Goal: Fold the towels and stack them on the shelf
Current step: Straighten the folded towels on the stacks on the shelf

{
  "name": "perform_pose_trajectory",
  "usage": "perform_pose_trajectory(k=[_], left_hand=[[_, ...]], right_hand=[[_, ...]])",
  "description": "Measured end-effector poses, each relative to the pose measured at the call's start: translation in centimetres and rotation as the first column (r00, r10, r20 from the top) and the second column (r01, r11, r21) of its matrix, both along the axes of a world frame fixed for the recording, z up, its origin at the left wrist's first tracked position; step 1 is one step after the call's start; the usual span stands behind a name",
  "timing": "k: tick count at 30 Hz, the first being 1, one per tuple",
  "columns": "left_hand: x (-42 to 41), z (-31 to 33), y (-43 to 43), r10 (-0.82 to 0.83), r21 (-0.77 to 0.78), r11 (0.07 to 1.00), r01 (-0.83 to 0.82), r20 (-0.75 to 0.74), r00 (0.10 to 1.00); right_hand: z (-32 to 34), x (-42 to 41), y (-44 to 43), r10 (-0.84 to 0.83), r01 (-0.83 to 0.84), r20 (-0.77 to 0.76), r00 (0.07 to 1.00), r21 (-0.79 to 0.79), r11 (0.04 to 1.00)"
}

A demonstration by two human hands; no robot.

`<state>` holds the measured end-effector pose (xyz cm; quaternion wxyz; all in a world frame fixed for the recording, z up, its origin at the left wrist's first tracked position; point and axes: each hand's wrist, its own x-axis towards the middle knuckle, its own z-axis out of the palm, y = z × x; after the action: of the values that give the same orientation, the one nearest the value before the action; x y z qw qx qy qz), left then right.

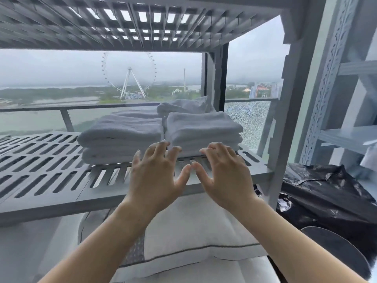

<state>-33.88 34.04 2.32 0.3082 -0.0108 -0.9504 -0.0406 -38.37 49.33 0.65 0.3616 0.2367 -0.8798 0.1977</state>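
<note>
While both hands' spread fingers (161,149) hold nothing, the folded towels (201,129) sit just beyond them on the shelf (51,160).

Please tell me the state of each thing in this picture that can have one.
left towel stack: folded, lying on the shelf.
right towel stack: folded, lying close beside the left one.
back towels: folded, behind both stacks.
left hand: open, fingers spread, holding nothing.
right hand: open, fingers spread, holding nothing.
black bag: crumpled, beside the shelf.
glass panel: cracked.
</note>
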Motion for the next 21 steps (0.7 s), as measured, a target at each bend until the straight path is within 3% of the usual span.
perform_pose_trajectory(k=[11,21], left_hand=[[-9.0,2.9,0.5,-0.116,-0.113,0.988,0.110,-0.054,0.992],[-13.8,3.5,-0.8,-0.086,-0.121,0.990,0.077,-0.069,0.994]], right_hand=[[2.6,-6.3,1.6,-0.126,0.128,-0.055,0.991,0.030,0.991],[3.5,-12.0,0.4,-0.077,0.078,-0.020,0.997,0.069,0.994]])
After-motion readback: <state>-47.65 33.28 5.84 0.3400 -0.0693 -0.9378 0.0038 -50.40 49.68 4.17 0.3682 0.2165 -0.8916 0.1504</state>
